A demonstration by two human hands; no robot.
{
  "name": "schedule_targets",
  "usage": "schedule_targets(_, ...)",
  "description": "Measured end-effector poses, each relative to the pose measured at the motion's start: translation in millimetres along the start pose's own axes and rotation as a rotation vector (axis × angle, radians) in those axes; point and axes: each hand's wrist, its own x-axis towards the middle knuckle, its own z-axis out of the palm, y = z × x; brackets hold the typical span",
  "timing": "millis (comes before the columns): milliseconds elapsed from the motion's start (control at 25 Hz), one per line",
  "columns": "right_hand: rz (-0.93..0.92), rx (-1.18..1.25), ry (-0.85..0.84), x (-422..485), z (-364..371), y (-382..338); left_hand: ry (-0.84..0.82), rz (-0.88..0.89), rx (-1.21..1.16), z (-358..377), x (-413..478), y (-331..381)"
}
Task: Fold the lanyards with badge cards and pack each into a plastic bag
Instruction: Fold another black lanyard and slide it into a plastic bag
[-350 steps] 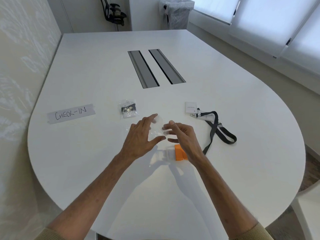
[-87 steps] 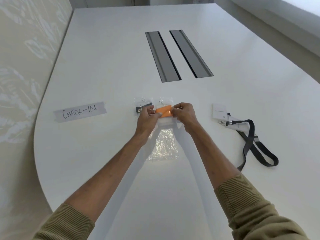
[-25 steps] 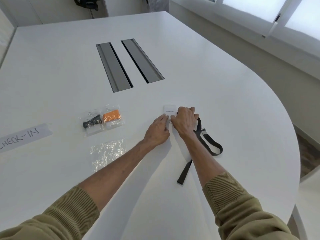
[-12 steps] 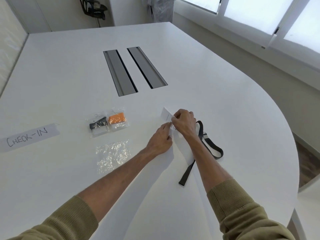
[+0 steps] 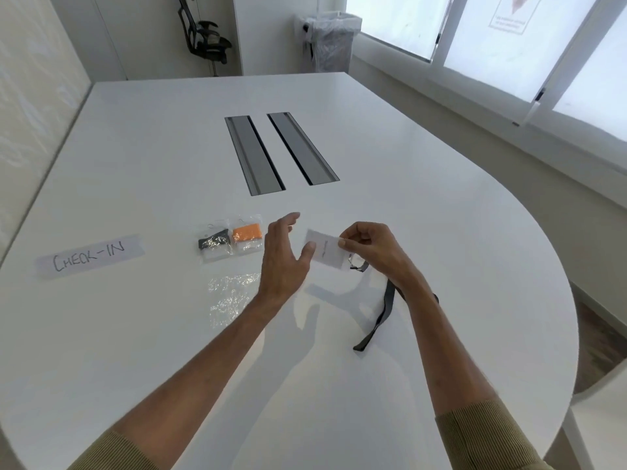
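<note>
My right hand point(image 5: 371, 247) pinches a white badge card point(image 5: 325, 250) and holds it above the table. The card's black lanyard point(image 5: 381, 313) hangs from its clip and trails down onto the white table point(image 5: 441, 232), partly behind my right wrist. My left hand point(image 5: 283, 257) hovers with fingers spread just left of the card, its thumb close to the card's edge. An empty clear plastic bag point(image 5: 230, 296) lies flat below my left hand. Two packed bags lie side by side further left: one with a black lanyard point(image 5: 213, 244), one with an orange lanyard point(image 5: 247, 235).
A tape label reading CHECK-IN point(image 5: 90, 257) is stuck at the left. Two grey cable slots point(image 5: 280, 152) run through the table's middle. The rounded table edge curves at the right. An office chair point(image 5: 203, 39) and a lined bin point(image 5: 327, 39) stand beyond the far end.
My right hand has lifted the badge card off the table, pulling the lanyard up after it. My left hand has let go and opened, fingers spread, beside the card.
</note>
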Motion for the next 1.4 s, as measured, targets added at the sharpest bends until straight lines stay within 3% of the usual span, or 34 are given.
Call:
schedule_targets(160, -0.076, 0.073, -0.128, -27.0, 11.6, -26.0, -0.135, -0.12, -0.173, -34.3, -19.3, 14.6)
schedule_targets(400, -0.155, 0.214, -0.072, -61.2, 34.6, -47.6, -0.283, -0.223, -0.352, -69.4, -55.5, 20.1)
schedule_targets(640, -0.15, 0.392, 0.098, -93.7, 72.8, -49.9, -0.124, -0.278, -0.518, -87.4, -70.8, 21.9)
schedule_targets(760, -0.162, 0.42, 0.071, -106.4, 90.5, -46.7, -0.058, -0.292, -0.577, -94.8, -68.3, 23.4)
schedule_targets(960, -0.194, 0.302, 0.081, -109.1, 108.5, -49.4, -0.101, -0.309, -0.708, -101.0, -75.1, 30.8)
schedule_targets(1160, -0.248, 0.41, 0.14, -103.1, 114.2, -61.5, -0.079, -0.245, -0.852, -119.8, -74.7, 39.7)
schedule_targets(1280, -0.287, 0.455, 0.063, -103.9, 127.3, -73.8, -0.053, -0.218, -0.839, -130.0, -71.4, 39.3)
schedule_targets(1400, -0.246, 0.341, 0.058, -107.2, 144.6, -78.4, 0.008, -0.221, -0.754, -128.2, -69.1, 36.8)
